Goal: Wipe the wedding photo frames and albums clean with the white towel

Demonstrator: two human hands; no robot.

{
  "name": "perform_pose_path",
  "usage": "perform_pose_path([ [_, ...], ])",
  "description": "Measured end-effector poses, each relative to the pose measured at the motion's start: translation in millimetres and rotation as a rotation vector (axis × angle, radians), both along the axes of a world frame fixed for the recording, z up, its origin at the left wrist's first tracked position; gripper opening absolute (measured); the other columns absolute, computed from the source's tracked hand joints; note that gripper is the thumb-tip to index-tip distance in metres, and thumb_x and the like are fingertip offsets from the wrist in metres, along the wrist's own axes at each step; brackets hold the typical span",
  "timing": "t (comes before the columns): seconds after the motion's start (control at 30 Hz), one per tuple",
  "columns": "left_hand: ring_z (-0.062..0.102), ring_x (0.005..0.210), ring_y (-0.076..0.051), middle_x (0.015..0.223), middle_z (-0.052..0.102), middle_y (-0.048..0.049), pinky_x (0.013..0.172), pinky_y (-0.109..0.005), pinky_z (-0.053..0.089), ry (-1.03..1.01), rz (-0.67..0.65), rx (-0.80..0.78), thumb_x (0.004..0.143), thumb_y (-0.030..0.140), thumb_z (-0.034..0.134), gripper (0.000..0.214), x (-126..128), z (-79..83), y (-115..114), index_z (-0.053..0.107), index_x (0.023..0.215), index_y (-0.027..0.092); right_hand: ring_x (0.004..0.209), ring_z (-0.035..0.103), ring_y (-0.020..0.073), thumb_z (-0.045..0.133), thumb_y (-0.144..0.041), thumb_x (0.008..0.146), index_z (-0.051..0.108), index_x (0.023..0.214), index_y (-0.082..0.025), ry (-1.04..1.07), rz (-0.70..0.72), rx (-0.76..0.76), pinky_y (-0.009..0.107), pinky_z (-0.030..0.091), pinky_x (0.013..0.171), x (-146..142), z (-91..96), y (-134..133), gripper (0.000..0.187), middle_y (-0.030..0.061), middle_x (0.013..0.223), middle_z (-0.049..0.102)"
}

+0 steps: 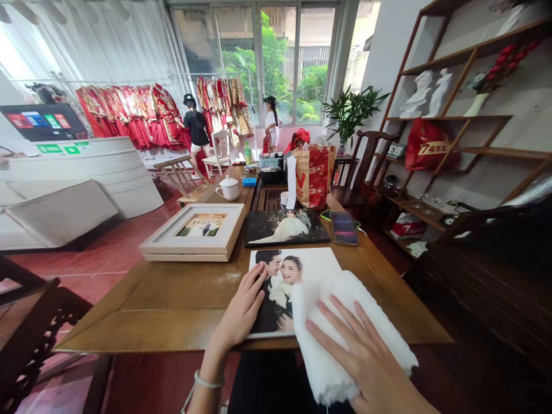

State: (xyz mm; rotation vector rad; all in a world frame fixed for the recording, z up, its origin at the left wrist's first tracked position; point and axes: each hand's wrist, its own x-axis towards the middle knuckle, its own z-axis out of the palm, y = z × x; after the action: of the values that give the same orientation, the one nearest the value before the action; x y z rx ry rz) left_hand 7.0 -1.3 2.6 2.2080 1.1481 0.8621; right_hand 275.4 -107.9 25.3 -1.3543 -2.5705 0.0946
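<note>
A large wedding photo print [276, 270] lies flat at the near edge of the wooden table [181, 299]. My left hand [242, 310] rests flat on its left edge with the fingers stretched out. My right hand [364, 351] lies spread on a white folded towel [340, 328], which covers the print's right part and hangs over the table edge. Neither hand grips anything.
Behind the print lie a dark photo panel [285, 227], a stack of pale wooden frames [196, 231] and a phone [344, 228]. Farther back stand a white cup [228, 188], a red patterned bag [314, 175] and a tea tray. Shelves line the right wall; two people stand by red garments.
</note>
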Motion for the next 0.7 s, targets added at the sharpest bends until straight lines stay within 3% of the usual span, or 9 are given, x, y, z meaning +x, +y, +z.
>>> perform_pose_path([
  [0.1,0.018,0.144,-0.022,0.156,0.025,-0.0009,0.118,-0.047,0.016,-0.007,-0.008,0.009,0.098,0.031,0.031,0.047,-1.4,-0.3,-0.4,0.033,0.145,0.029,0.142,0.011,0.0318,0.051,-0.007,0.062,0.023,0.147,-0.034,-0.011,-0.039,-0.020,0.061,0.009,0.111,-0.7,2.8,9.4,0.093,0.0020,0.155,0.021],
  [0.2,0.018,0.144,-0.023,0.155,0.025,-0.0010,0.118,-0.047,0.016,-0.005,-0.013,0.006,0.098,0.032,0.032,0.047,-2.3,0.2,-0.3,0.033,0.145,0.029,0.142,0.011,0.0286,0.052,-0.011,0.068,0.029,0.145,-0.035,-0.011,-0.163,-0.052,0.057,0.009,0.112,-5.1,10.3,53.6,0.083,0.0014,0.154,0.026],
  [0.33,0.019,0.144,-0.024,0.155,0.026,-0.0012,0.118,-0.048,0.017,-0.010,-0.015,0.000,0.097,0.032,0.033,0.047,-2.3,1.4,-0.3,0.035,0.144,0.029,0.141,0.013,0.0321,0.054,-0.019,0.074,0.035,0.143,-0.031,-0.020,-0.279,-0.113,0.058,0.008,0.111,-16.8,22.3,122.9,0.073,0.0052,0.154,0.026],
  [0.43,0.020,0.143,-0.024,0.155,0.027,-0.0018,0.117,-0.048,0.017,-0.011,-0.010,0.002,0.097,0.032,0.033,0.047,-2.0,1.7,-0.5,0.035,0.144,0.029,0.142,0.011,0.0331,0.052,-0.015,0.074,0.035,0.144,-0.029,-0.037,-0.275,-0.131,0.060,0.006,0.109,-27.9,26.1,143.8,0.073,0.0073,0.154,0.024],
  [0.53,0.020,0.143,-0.023,0.155,0.027,-0.0024,0.117,-0.048,0.017,-0.010,-0.007,0.010,0.097,0.031,0.033,0.047,-2.2,0.5,-0.3,0.035,0.144,0.028,0.142,0.006,0.0325,0.052,-0.009,0.066,0.032,0.144,-0.031,-0.049,-0.211,-0.133,0.060,0.003,0.110,-38.0,24.1,120.5,0.084,0.0067,0.155,0.021],
  [0.7,0.021,0.143,-0.023,0.154,0.029,-0.0016,0.117,-0.047,0.019,-0.022,0.012,0.015,0.097,0.032,0.035,0.046,-2.5,-2.4,0.6,0.037,0.143,0.029,0.142,-0.006,0.0319,0.049,-0.003,0.050,0.026,0.146,-0.033,-0.037,-0.058,-0.219,0.061,-0.004,0.110,-41.4,20.2,32.9,0.104,0.0041,0.157,0.011],
])
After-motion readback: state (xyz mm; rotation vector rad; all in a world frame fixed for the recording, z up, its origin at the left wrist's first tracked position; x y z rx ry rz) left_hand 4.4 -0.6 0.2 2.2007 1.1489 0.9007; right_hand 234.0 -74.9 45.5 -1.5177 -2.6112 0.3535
